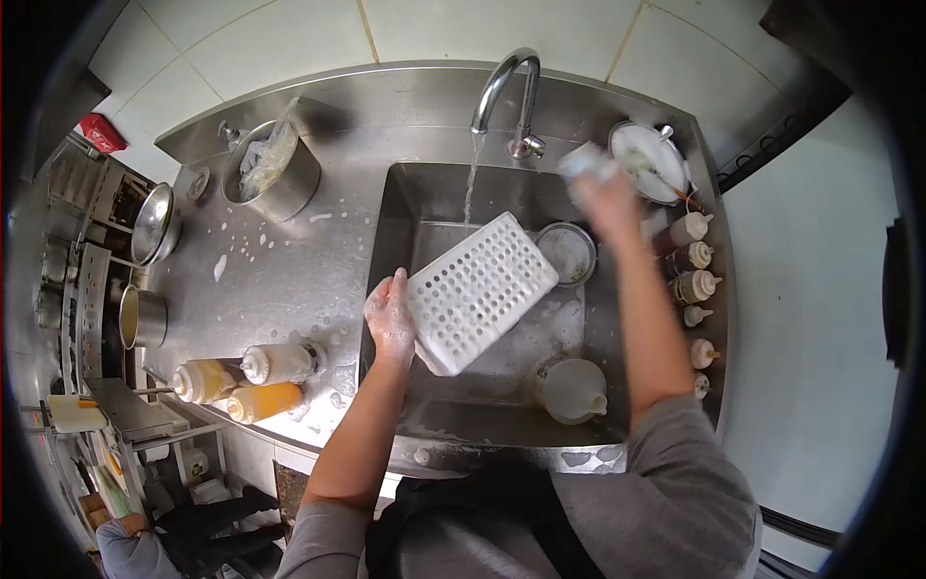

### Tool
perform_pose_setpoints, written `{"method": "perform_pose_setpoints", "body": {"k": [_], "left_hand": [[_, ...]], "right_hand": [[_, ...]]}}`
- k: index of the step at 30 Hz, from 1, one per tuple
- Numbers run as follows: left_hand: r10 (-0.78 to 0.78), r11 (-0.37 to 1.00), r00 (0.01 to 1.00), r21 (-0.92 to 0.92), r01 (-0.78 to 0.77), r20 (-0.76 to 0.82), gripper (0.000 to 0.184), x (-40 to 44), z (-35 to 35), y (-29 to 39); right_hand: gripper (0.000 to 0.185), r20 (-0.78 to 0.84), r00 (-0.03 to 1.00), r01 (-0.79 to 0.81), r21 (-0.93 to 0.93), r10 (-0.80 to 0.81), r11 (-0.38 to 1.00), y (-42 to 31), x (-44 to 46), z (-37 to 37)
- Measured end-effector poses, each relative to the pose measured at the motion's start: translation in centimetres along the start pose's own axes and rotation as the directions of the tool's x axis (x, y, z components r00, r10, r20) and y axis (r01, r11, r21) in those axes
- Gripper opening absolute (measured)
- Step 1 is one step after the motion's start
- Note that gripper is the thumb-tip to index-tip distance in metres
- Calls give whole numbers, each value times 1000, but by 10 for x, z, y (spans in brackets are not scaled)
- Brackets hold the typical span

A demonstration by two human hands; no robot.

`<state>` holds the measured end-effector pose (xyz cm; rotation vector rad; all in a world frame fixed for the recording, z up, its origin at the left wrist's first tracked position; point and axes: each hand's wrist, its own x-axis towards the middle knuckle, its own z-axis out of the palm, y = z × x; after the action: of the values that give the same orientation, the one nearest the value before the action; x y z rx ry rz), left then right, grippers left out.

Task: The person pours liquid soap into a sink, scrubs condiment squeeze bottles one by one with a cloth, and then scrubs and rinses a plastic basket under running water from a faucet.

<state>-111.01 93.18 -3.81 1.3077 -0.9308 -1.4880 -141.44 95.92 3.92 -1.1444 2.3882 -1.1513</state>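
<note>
My left hand (391, 317) grips the left end of a white perforated plastic basket (482, 294), tilted over the sink with suds on it. My right hand (613, 205), smeared by motion, is closed on a whitish scrubbing pad (588, 170) whose exact kind is blurred. It is beside a bowl of suds (648, 159) with an orange-handled utensil (672, 190) in it. Water runs from the faucet (511, 87) behind the basket. In the sink (386, 232) are a round metal container (567, 253) and a translucent plastic jug (573, 390).
Several squeeze bottles (694, 287) line the right rim. More sauce bottles (265, 402) stand at the counter's front left. A metal pot (294, 183) with a plastic bag (268, 159) sits at the back left. Another person (135, 548) is at lower left.
</note>
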Motion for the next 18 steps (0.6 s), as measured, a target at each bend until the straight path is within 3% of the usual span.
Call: {"method": "perform_pose_setpoints", "body": {"k": [1, 2, 3, 4, 5, 6, 7, 8, 9, 10, 12, 13, 14, 15, 18], "left_hand": [[-5, 999, 1000, -36, 5, 1, 39, -1, 6, 4], [53, 998, 998, -30, -52, 29, 37, 8, 7, -13], [56, 998, 998, -24, -55, 37, 37, 6, 10, -11], [105, 994, 991, -14, -105, 76, 37, 3, 14, -8], [151, 988, 982, -6, -151, 114, 37, -1, 16, -6], [50, 997, 985, 41, -57, 167, 38, -5, 8, -1], [43, 997, 983, 51, -53, 177, 38, -9, 4, -1], [68, 977, 980, 185, -103, 187, 39, -13, 1, -2], [92, 938, 976, 311, -151, 196, 39, -18, -2, -3], [84, 937, 976, 317, -146, 201, 39, -22, -5, -5], [106, 936, 967, 305, -175, 230, 39, -20, -1, -9], [115, 936, 964, 300, -186, 240, 39, -20, -2, -10], [120, 925, 962, 324, -198, 246, 40, -21, -6, -6], [123, 924, 961, 324, -202, 249, 40, -20, -12, -6], [181, 942, 940, 223, -251, 290, 38, -22, -35, -5]], "right_hand": [[28, 162, 948, 241, 199, -274, 950, 29, -19, 51], [38, 100, 965, 197, 327, -241, 924, 4, -73, 77], [48, 71, 840, 469, 406, -538, 785, 19, -103, 121], [31, 2, 743, 664, 116, -669, 738, -15, -135, 118], [31, -3, 747, 661, 115, -665, 742, -19, -140, 113], [27, 95, 751, 647, 93, -654, 757, -20, -146, 109], [24, 191, 753, 630, 68, -630, 773, -19, -152, 106], [22, 226, 898, 375, 54, -377, 926, 4, -129, 108], [22, 246, 941, 230, 44, -234, 972, 17, -122, 112], [22, 260, 962, 80, 29, -85, 996, 31, -115, 116], [29, 337, 939, -76, 393, -66, 916, 20, -126, 124], [30, 135, 927, 308, 263, -351, 914, 9, -156, 134], [31, -16, 778, 628, 56, -628, 776, -3, -189, 135], [35, 158, 733, 624, 232, -662, 746, -18, -198, 113], [40, 103, 941, 225, 520, -322, 824, 78, -177, 118]]}}
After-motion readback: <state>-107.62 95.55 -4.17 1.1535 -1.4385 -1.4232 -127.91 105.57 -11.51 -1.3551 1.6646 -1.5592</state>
